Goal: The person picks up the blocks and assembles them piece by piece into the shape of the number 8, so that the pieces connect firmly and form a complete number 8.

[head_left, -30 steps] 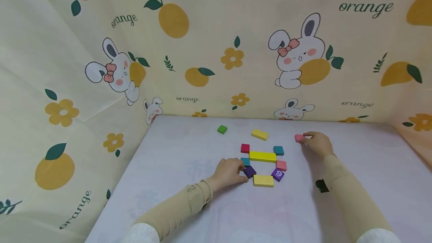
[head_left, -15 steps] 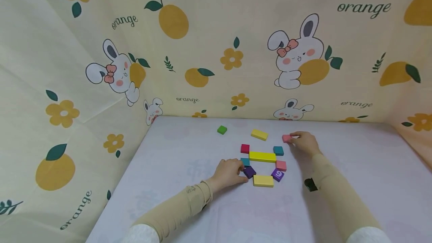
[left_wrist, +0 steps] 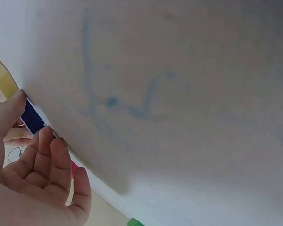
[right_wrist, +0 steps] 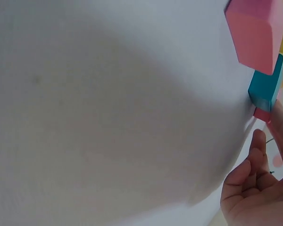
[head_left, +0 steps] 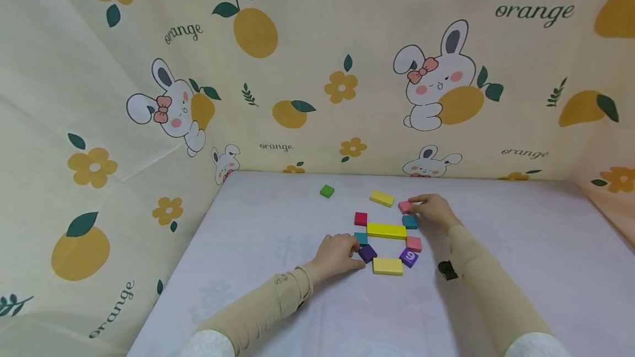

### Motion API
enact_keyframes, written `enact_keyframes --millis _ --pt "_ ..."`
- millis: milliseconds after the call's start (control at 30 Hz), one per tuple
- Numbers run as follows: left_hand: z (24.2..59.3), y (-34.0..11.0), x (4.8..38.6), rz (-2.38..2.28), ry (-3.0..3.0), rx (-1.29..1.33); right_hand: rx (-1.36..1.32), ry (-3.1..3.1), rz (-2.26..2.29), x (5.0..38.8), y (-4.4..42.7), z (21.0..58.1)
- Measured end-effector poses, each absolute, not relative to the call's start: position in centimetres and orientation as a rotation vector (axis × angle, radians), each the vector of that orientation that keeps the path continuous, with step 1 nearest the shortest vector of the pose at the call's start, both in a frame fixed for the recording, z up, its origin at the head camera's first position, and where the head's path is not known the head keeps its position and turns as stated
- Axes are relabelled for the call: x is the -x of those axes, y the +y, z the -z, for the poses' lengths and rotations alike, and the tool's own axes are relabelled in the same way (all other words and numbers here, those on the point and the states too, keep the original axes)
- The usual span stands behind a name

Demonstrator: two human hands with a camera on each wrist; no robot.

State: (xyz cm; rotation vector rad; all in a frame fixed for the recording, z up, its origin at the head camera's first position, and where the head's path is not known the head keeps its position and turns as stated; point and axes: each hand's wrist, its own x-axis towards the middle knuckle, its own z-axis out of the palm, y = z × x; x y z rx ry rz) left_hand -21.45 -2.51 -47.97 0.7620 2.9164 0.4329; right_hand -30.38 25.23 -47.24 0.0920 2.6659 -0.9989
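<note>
In the head view my left hand point(head_left: 334, 255) rests on the table, thumb and fingertips pinching a dark purple block point(head_left: 367, 253). The left wrist view shows that block point(left_wrist: 34, 118) between thumb and fingers. A pink block point(head_left: 404, 206) is pinched by my right hand point(head_left: 436, 211), just behind a teal block point(head_left: 409, 221). This teal block point(right_wrist: 266, 84) hides part of the held pink one in the right wrist view. Around a long yellow block point(head_left: 386, 231) lie a red block point(head_left: 360, 218), another teal block point(head_left: 360, 238) and a second pink block point(head_left: 414, 244).
A purple block marked with a number point(head_left: 409, 258) touches or nearly touches a pale yellow block point(head_left: 387, 266) in front. Farther back lie another yellow block point(head_left: 382, 198) and a green block point(head_left: 327, 191). Patterned cloth point(head_left: 307, 70) walls the table's back and sides.
My right hand has slid left with the pink block, from the right side to just behind the right teal block. My left hand and the other blocks have stayed in place.
</note>
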Motion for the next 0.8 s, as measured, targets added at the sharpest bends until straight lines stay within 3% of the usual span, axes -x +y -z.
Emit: enact_keyframes --millis 800 --pt "48.23 -2.41 21.60 -0.440 2.923 -0.764 0.011 2.619 0.974 30.56 25.13 47.42"
